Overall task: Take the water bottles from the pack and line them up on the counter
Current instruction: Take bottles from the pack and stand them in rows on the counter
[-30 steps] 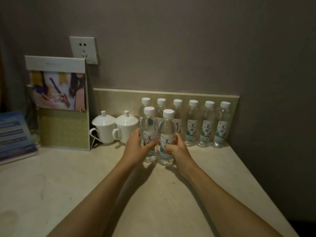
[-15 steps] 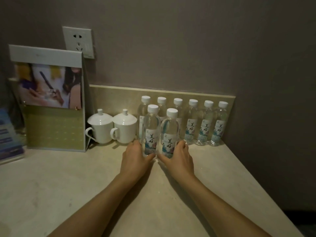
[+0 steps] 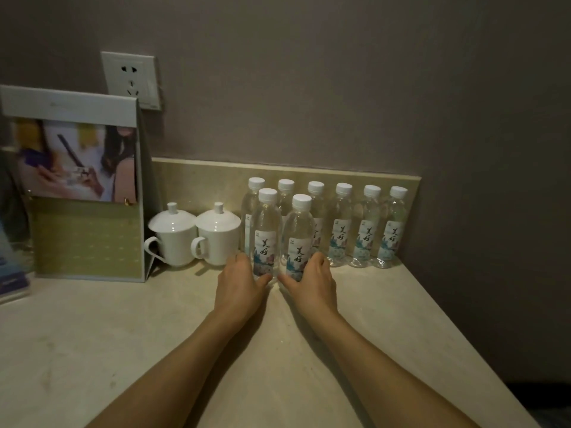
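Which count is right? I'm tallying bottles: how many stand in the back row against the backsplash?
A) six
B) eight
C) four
A: six white caps line the back row along the backsplash, behind the two front bottles that the hands hold.

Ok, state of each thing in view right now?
left front bottle: upright, capped, gripped low by left hand
right front bottle: upright, capped, gripped low by right hand
back row of six bottles: upright, capped, against backsplash
two white cups: lidded
wall socket: nothing plugged in
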Action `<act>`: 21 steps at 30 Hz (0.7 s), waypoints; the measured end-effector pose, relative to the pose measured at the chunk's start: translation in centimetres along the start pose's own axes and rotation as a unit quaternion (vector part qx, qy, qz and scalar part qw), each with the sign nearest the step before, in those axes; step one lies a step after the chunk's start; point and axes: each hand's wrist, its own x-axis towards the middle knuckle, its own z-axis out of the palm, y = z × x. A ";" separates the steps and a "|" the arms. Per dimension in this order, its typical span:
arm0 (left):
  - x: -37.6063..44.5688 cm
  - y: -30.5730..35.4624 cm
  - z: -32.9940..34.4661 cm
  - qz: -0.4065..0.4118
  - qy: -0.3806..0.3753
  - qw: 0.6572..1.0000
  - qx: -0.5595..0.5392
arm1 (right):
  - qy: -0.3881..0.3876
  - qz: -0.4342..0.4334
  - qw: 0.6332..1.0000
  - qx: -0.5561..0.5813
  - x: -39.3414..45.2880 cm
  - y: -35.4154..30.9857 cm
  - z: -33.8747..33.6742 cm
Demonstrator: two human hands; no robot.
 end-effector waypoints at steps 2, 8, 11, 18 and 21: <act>0.2 0.0 0.1 -0.001 -0.003 1.000 0.002 | 0.001 0.001 1.000 0.000 0.2 0.0 0.2; 0.5 0.1 0.1 -0.009 -0.004 1.000 0.022 | 0.005 0.011 1.000 0.004 1.1 -0.2 0.7; 0.6 0.1 0.1 -0.007 -0.002 1.000 0.023 | 0.005 0.017 1.000 0.016 1.5 -0.3 0.8; 0.8 0.0 0.2 -0.003 0.000 1.000 0.024 | 0.012 0.024 0.999 0.023 2.0 -0.4 1.3; 0.9 0.0 0.3 -0.002 0.001 1.000 0.029 | 0.016 0.029 0.999 0.019 2.2 -0.4 1.5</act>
